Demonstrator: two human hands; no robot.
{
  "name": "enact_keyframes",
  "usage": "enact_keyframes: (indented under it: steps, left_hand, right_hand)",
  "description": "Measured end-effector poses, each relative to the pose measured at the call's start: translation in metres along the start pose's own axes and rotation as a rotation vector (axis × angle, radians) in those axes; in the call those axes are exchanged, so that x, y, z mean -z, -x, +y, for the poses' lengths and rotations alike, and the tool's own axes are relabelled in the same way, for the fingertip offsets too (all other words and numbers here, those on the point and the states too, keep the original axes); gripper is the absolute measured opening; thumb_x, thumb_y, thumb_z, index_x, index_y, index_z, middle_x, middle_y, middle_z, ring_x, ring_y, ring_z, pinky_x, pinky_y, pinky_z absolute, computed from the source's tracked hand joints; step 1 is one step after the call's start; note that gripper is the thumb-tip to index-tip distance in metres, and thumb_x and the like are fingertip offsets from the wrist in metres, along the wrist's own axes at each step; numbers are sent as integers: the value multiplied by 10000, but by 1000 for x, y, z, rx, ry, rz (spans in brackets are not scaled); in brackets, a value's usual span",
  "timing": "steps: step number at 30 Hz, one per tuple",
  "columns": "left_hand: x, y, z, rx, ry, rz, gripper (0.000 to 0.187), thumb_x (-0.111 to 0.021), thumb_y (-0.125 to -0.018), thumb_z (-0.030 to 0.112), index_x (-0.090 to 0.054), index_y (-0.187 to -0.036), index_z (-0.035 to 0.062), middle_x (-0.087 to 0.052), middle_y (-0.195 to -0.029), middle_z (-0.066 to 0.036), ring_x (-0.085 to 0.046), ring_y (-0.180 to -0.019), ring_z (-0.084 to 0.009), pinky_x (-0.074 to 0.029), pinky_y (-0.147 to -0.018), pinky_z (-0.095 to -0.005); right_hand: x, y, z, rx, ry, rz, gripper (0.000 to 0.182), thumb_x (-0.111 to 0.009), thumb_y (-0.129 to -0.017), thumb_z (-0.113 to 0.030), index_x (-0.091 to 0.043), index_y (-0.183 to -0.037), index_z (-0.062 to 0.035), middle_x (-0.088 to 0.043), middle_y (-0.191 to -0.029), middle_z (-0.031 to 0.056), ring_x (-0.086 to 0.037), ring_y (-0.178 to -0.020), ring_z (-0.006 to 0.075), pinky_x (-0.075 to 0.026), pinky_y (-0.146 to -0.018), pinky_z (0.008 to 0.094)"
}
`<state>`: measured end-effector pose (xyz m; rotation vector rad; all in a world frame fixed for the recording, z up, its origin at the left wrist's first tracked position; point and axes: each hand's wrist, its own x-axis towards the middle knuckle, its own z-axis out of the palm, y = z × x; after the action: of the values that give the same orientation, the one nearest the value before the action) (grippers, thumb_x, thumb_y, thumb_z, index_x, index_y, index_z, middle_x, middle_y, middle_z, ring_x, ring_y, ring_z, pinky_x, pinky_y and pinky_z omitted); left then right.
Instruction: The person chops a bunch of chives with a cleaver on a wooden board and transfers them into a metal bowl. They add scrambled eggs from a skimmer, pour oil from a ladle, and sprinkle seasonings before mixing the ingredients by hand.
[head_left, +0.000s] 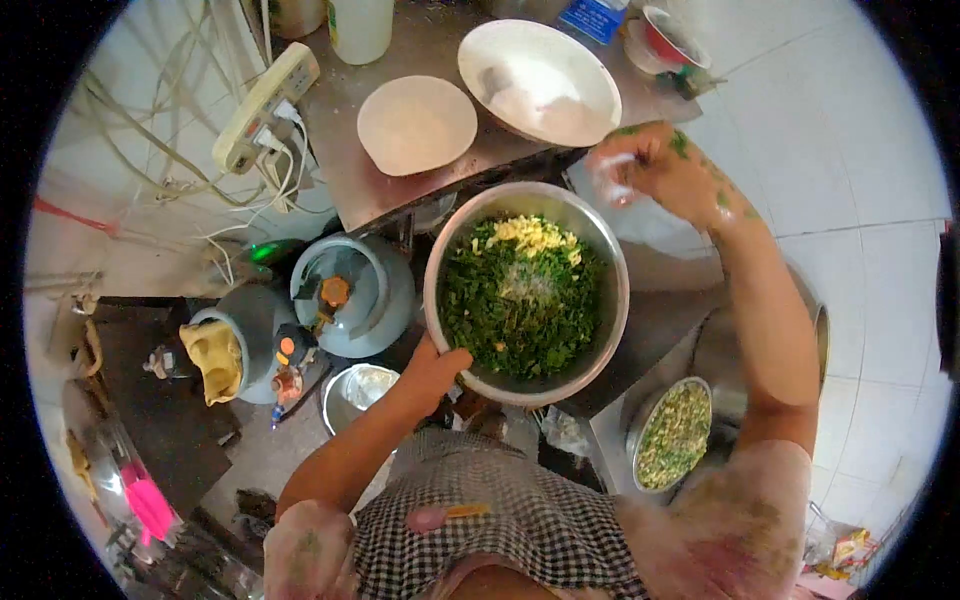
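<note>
Gripping the near rim of a steel bowl (527, 292) with the left hand (437, 366), thumb hooked over the edge, a person stands over a cluttered cooking corner in the head-camera view. The bowl holds chopped greens (520, 305) topped with yellow bits (533, 235) and a sprinkle of white grains. The right hand (655, 172), flecked with green, hovers above the bowl's far right rim, fingers loosely bunched and blurred; whether they pinch anything cannot be told. Behind the bowl, two white dishes (417, 125) sit on a metal table (350, 185). Two gas cylinders (352, 295) stand to the left, a smaller bowl of chopped mix (674, 433) lower right.
</note>
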<state>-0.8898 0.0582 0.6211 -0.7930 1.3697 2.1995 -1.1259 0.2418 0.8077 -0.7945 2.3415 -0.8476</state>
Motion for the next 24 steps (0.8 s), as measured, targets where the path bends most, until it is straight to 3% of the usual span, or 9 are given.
enact_keyframes:
  steps: [3, 7, 10, 12, 16, 21, 24]
  left_hand:
    - [-8, 7, 11, -28, -137, 16, 421, -581, -753, 117, -457, -1136, -4, -550, -1010, -78, -509, -935, -201, -385, -856, -321]
    - [-12, 4, 6, -61, -130, 12, 443, -597, -739, 109, -452, -1140, -9, -550, -1008, -77, -512, -936, -199, -384, -859, -318]
    - [-9, -1, 0, -29, -80, -75, 442, -603, -732, 99, -451, -1135, 3, -545, -1004, -73, -511, -926, -191, -386, -856, -324]
    - [-10, 0, 0, -39, -43, -93, 436, -603, -727, 91, -453, -1129, 15, -543, -990, -69, -512, -915, -187, -388, -849, -328]
    - [-15, 4, -1, -113, 21, -85, 455, -611, -711, 74, -436, -1129, 33, -532, -970, -62, -511, -890, -190, -390, -837, -339]
    - [-14, 13, 5, -18, -36, -32, 524, -609, -692, 47, -389, -1168, 41, -515, -966, -62, -508, -892, -201, -389, -843, -348]
    - [-16, 16, 8, 31, -23, -13, 550, -610, -683, 33, -376, -1181, 39, -511, -974, -68, -504, -903, -200, -386, -845, -350]
  right_hand:
    - [-5, 35, -11, 310, 436, 52, 254, -506, -785, 51, -587, -1016, -16, -627, -860, 146, -605, -759, 214, -502, -658, 289]
    - [-3, 68, -25, 66, 270, 74, 318, -455, -762, 105, -577, -1033, -10, -619, -930, 165, -611, -769, 233, -499, -660, 295]
    - [-5, 85, -28, 108, 297, 107, 346, -471, -752, 83, -574, -1059, -40, -609, -966, 153, -598, -813, 260, -484, -715, 334]
    - [-5, 88, -23, 156, 304, 97, 351, -554, -754, -4, -572, -1092, -98, -602, -962, 120, -568, -881, 319, -441, -809, 403]
    - [-14, 99, -8, 103, 132, 123, 371, -498, -762, 49, -569, -1101, -84, -594, -990, 135, -593, -862, 287, -477, -799, 371]
    - [-25, 106, -21, 59, -58, 71, 365, -411, -772, 102, -580, -1069, -27, -597, -1001, 158, -611, -846, 246, -519, -767, 322]
    - [-28, 96, -14, 51, -261, 55, 329, -425, -772, 66, -599, -1042, -6, -615, -951, 165, -613, -822, 238, -515, -736, 315]
